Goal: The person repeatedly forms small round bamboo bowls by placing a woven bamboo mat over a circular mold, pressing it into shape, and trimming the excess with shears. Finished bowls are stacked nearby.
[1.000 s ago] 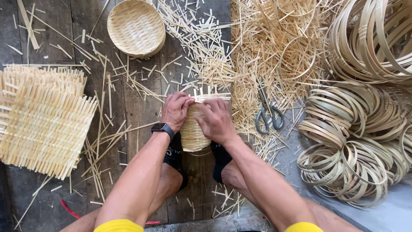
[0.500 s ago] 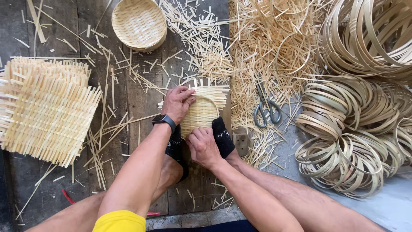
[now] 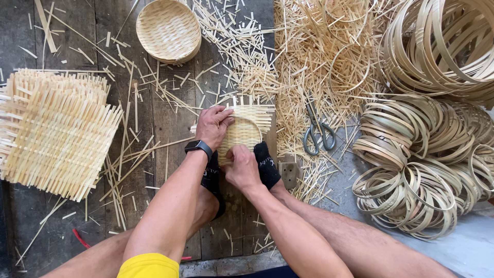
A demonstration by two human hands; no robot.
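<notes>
- Woven bamboo mat (image 3: pixel 246 129) with a bamboo hoop pressed onto it lies on the plank floor (image 3: pixel 170 134) near its middle, pinned between two feet in black socks (image 3: pixel 267 164).
- Left hand (image 3: pixel 212 126) grips the mat's left rim, fingers curled over the hoop (a black watch (image 3: pixel 198 148) sits on that wrist).
- Right hand (image 3: pixel 241 167) pinches the mat's near edge, fingers closed on it.
- Scissors (image 3: pixel 318 135) lie just right of the mat among loose bamboo slivers (image 3: pixel 309 56).
- Finished round basket (image 3: pixel 169 30) rests at the floor's far edge.
- Stack of square woven mats (image 3: pixel 54 131) sits at the left edge.
- Bamboo hoops (image 3: pixel 427 164) pile up along the right edge.
</notes>
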